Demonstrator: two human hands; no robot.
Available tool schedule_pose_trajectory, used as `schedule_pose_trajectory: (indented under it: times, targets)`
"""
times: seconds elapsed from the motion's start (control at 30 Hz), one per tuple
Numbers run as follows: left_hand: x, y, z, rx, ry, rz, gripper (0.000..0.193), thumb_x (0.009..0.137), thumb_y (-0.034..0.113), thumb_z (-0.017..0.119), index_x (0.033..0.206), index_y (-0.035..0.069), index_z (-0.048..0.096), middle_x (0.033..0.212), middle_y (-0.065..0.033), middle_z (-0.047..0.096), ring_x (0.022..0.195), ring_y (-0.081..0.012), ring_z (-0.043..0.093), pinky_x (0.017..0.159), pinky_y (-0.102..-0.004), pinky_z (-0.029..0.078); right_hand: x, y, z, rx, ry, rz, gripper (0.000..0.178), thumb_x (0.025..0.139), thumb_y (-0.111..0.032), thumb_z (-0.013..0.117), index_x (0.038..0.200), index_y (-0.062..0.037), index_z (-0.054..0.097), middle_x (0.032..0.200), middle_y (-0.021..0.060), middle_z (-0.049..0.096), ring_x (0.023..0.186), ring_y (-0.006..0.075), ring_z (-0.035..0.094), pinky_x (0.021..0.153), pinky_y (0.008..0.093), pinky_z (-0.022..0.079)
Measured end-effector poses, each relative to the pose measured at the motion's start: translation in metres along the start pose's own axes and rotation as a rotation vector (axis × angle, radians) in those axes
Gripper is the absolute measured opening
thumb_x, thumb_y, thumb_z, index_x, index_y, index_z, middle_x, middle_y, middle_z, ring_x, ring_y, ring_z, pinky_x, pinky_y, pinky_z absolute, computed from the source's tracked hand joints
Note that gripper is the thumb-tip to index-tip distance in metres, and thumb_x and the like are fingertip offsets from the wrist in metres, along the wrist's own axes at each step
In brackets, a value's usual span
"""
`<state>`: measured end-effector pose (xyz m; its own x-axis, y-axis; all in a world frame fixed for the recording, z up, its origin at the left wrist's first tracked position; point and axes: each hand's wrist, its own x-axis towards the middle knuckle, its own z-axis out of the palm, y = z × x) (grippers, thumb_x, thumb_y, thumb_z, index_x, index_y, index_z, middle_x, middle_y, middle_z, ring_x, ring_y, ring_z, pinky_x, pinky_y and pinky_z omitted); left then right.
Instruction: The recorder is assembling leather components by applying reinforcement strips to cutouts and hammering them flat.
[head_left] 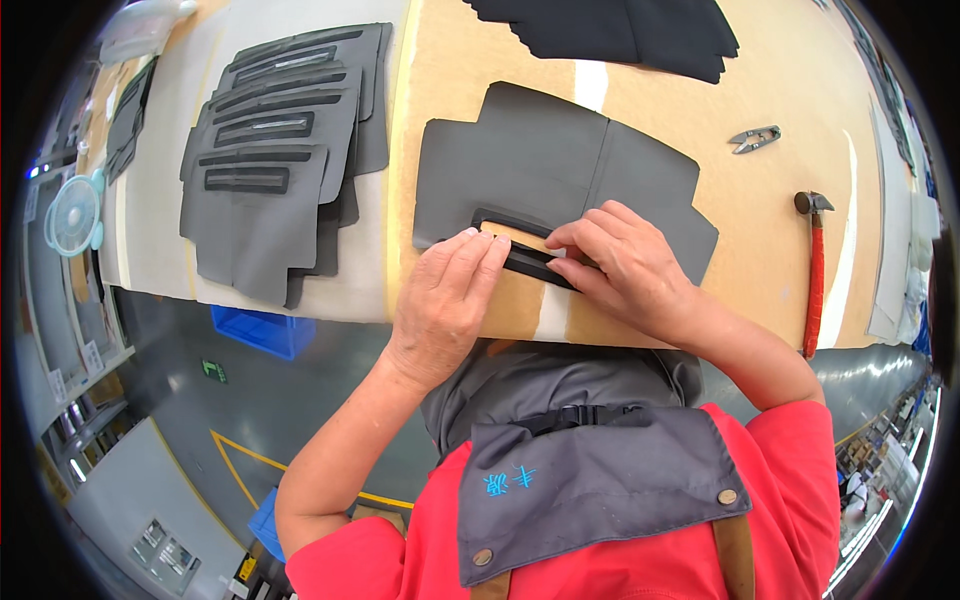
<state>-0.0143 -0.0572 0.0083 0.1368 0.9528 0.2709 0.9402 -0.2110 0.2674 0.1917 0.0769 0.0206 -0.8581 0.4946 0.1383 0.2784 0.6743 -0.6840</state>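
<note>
A flat dark grey cut panel (pixel 520 150) lies on the table in front of me, creased right of its middle. Near its front edge is a long slot with a black border, and tan board shows through it. My left hand (pixel 445 295) has its fingers closed together on the left end of the black strip (pixel 530 262) along the slot's near side; the thumb is hidden. At the slot's right end, my right hand (pixel 625 262) pinches the same strip between thumb and forefinger, the other fingers curled.
Overlapping grey panels (pixel 260 225) with black-edged slots lie to the left. Black sheets (pixel 620 30) are stacked at the far side. Thread snips (pixel 755 139) and a red-handled hammer (pixel 815 270) lie to the right. A blue bin (pixel 262 332) stands below the table's front edge.
</note>
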Motion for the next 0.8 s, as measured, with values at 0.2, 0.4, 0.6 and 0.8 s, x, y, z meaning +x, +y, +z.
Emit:
schedule_pose_trajectory:
  times: [0.2,0.4,0.6,0.8]
  targets:
    - [0.0,0.001,0.002,-0.008,0.021,-0.007,0.048,0.079,-0.007,0.065,0.125,0.004,0.069,0.119,-0.0084,0.064,0.114,-0.0266,0.063,0.097,-0.0384,0.054,-0.013,0.003,0.013,-0.011,0.171,-0.055,0.028,0.081,0.003,0.075,0.107,-0.0064,0.075,0.091,0.0052,0.066,0.079,0.0231,0.06,0.068,0.0338,0.051]
    - [-0.001,-0.002,-0.001,-0.006,-0.009,0.027,0.049,0.078,-0.006,0.066,0.126,0.005,0.07,0.121,-0.0084,0.061,0.114,-0.0271,0.061,0.096,-0.0383,0.055,-0.018,0.01,0.015,-0.164,0.153,-0.197,0.044,0.073,0.005,0.075,0.115,-0.0065,0.073,0.094,0.0053,0.065,0.079,0.0217,0.06,0.066,0.0333,0.052]
    - [0.001,0.013,-0.003,-0.054,-0.072,0.005,0.048,0.079,0.005,0.067,0.127,0.002,0.067,0.124,-0.0122,0.059,0.118,-0.0293,0.059,0.102,-0.04,0.052,-0.019,0.007,0.01,-0.316,0.112,-0.324,0.035,0.079,-0.008,0.066,0.113,-0.0001,0.07,0.101,0.0099,0.064,0.087,0.025,0.061,0.077,0.0342,0.054]
    - [0.0,0.02,0.003,-0.051,-0.05,0.04,0.048,0.08,0.002,0.067,0.128,-0.001,0.066,0.123,-0.0127,0.061,0.122,-0.0295,0.058,0.105,-0.0401,0.051,-0.022,0.007,0.009,-0.036,0.163,-0.088,0.029,0.076,0.004,0.078,0.104,-0.0031,0.072,0.092,0.0077,0.066,0.078,0.024,0.061,0.069,0.0346,0.053]
